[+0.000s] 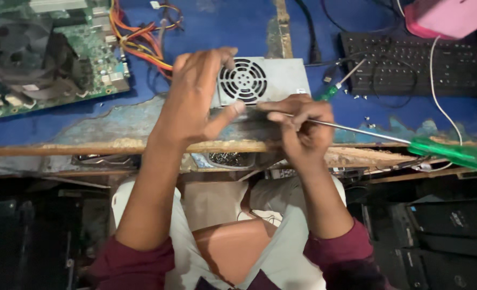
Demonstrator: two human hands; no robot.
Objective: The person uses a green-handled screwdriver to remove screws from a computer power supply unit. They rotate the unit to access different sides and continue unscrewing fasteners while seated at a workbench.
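A grey metal power supply box (273, 80) with a round fan grille lies on the blue table near its front edge. My left hand (195, 96) rests over the box's left side, fingers on top and thumb against its near face. My right hand (300, 126) pinches the metal shaft of a long screwdriver with a green handle (456, 154); the shaft runs right from my fingers and its tip is hidden at the box's near face. Orange and yellow wires (144, 45) trail from behind the box.
A green motherboard (50, 53) with a black fan sits at the far left. A black keyboard (415, 64) and a pink object (448, 19) lie at the far right. A second small green screwdriver (335, 86) and loose screws lie beside the box. The table's worn wooden edge (88, 146) runs across.
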